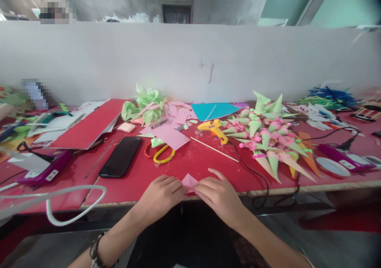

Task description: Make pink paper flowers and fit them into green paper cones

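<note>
A small pink piece of folded paper [189, 179] is pinched between my two hands at the front edge of the red table, its pointed tip facing away from me. My left hand [163, 193] grips its left side with fingers closed. On the right side, my right hand [218, 196] pinches the paper, with one finger raised. The fingers hide the lower part of the paper. Beyond my hands lie scissors [164, 155] with yellow and red handles, a thin wooden stick [214, 149] and a yellow glue gun [214, 130].
A black phone [120, 157] lies to the left, near a red sheet [89, 125]. Pink paper [171, 135] and green folded paper [150, 101] are heaped behind. Green and pink paper cones [264, 135] pile up right. Purple power strips [347, 159] and cables flank both sides. A white partition [178, 65] stands behind.
</note>
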`<act>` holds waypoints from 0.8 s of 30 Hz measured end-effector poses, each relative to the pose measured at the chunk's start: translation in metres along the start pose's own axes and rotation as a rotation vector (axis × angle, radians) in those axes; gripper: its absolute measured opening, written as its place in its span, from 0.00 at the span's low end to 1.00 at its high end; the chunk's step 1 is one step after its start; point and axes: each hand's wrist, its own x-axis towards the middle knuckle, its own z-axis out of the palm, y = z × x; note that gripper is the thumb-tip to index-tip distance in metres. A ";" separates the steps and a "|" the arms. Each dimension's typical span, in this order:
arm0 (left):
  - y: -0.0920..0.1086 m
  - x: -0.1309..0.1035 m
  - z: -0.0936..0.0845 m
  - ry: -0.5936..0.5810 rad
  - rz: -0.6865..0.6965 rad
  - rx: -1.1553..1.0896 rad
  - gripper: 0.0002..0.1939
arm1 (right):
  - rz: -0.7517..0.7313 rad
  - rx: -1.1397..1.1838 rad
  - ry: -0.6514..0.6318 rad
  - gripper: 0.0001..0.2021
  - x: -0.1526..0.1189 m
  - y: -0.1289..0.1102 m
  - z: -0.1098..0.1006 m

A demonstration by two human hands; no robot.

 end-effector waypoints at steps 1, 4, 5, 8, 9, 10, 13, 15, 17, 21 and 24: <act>-0.001 0.003 -0.001 0.041 0.014 0.032 0.08 | -0.011 -0.035 0.027 0.08 0.003 -0.001 -0.002; -0.004 0.013 -0.010 0.122 0.032 0.072 0.10 | -0.088 -0.161 0.133 0.08 0.016 -0.004 -0.006; -0.004 0.016 -0.014 0.129 0.028 0.061 0.11 | -0.124 -0.192 0.160 0.09 0.021 -0.005 -0.008; -0.004 0.023 -0.025 0.132 -0.010 -0.019 0.13 | -0.199 -0.208 0.206 0.09 0.032 -0.005 -0.014; -0.004 0.024 -0.028 0.129 -0.022 -0.045 0.14 | -0.210 -0.195 0.211 0.09 0.034 -0.003 -0.016; -0.005 0.024 -0.031 0.126 -0.030 -0.066 0.14 | -0.215 -0.180 0.214 0.09 0.035 -0.001 -0.019; -0.010 0.021 -0.035 0.124 -0.049 -0.105 0.15 | -0.196 -0.168 0.233 0.09 0.033 0.013 -0.026; -0.017 0.015 -0.037 0.127 -0.078 -0.114 0.16 | -0.130 -0.178 0.250 0.10 0.028 0.027 -0.031; -0.025 0.010 -0.038 0.135 -0.123 -0.107 0.16 | -0.021 -0.167 0.265 0.09 0.023 0.040 -0.034; -0.034 0.005 -0.039 0.129 -0.134 -0.062 0.16 | 0.140 -0.002 0.344 0.07 0.021 0.044 -0.037; -0.031 0.011 -0.041 0.125 -0.083 0.024 0.15 | -0.021 0.149 0.149 0.06 0.029 0.030 -0.036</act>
